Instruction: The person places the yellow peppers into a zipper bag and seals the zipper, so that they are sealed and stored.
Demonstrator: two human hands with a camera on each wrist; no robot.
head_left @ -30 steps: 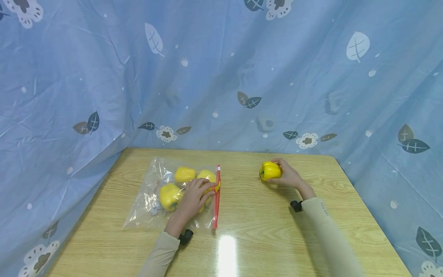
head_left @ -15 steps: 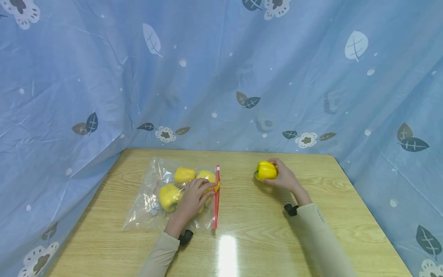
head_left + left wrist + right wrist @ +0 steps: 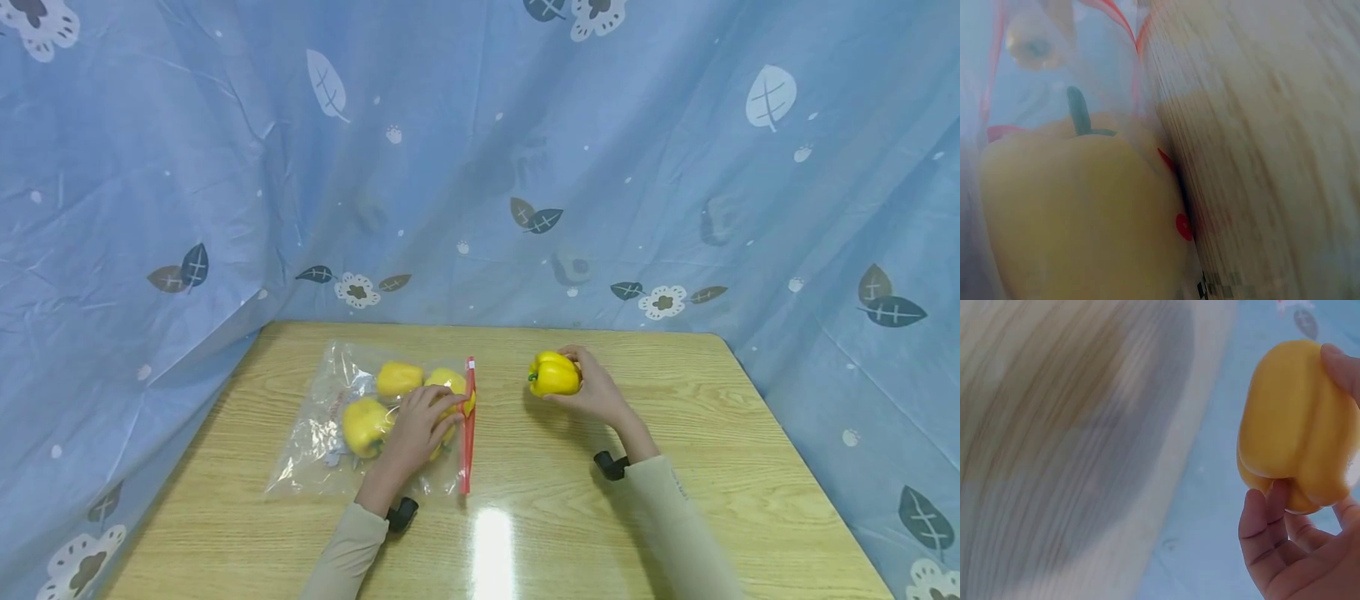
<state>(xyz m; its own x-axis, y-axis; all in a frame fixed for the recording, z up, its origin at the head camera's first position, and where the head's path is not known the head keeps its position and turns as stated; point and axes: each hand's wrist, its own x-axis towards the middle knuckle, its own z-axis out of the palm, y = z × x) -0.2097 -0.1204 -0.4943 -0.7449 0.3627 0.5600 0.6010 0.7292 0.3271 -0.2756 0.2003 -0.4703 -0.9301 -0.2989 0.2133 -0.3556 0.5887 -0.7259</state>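
A clear zip bag (image 3: 303, 454) with a red zip edge lies flat on the table, with several yellow bell peppers (image 3: 365, 427) inside. My left hand (image 3: 412, 425) lies over the bag, its fingertips pinching the red edge, which stands parted there. One bagged bell pepper (image 3: 1085, 212) with a green stem fills the left wrist view; the left hand itself does not show there. My right hand (image 3: 597, 396) grips another yellow bell pepper (image 3: 555, 374) from its right side, stem pointing left. In the right wrist view, fingers and thumb hold this pepper (image 3: 1297, 419) above the table.
The wooden table (image 3: 247, 533) stands against a blue patterned curtain (image 3: 480, 167), which closes off the back and both sides. Bare wood (image 3: 502, 433) lies between the bag's mouth and the right hand. Light glares off the table's front.
My right hand has carried the bell pepper leftward, closer to the bag's mouth, turning its stem end to the left. The left hand and the bag have stayed in place.
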